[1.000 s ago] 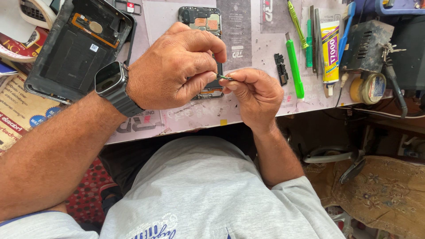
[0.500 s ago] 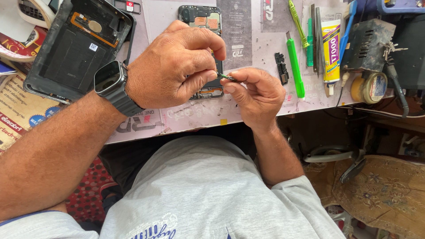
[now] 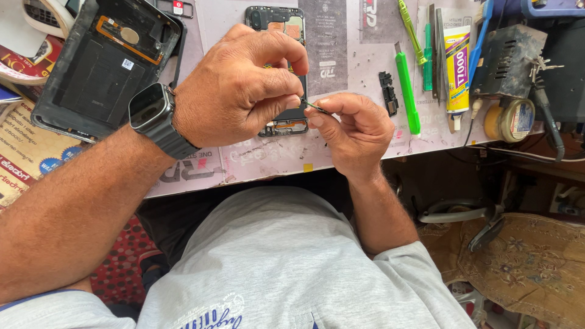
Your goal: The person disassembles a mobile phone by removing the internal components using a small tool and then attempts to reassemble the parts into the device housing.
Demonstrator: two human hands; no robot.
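My left hand [image 3: 244,85], with a dark smartwatch [image 3: 155,116] on its wrist, and my right hand [image 3: 353,131] meet over the pink work mat [image 3: 341,55]. Between their fingertips they pinch a small thin dark part [image 3: 314,108]. Right behind the hands lies an opened phone body [image 3: 277,21] with its circuit board showing, mostly covered by the left hand. A small black component [image 3: 388,92] rests on the mat to the right of my right hand.
A black phone back cover [image 3: 103,61] lies at the left. To the right are a green-handled tool [image 3: 407,91], a yellow glue tube [image 3: 457,61], a dark metal device [image 3: 509,61] and a tape roll [image 3: 515,119]. The bench edge runs below my hands.
Both hands stay together in the same spot; the fingers have only shifted slightly on the small part.
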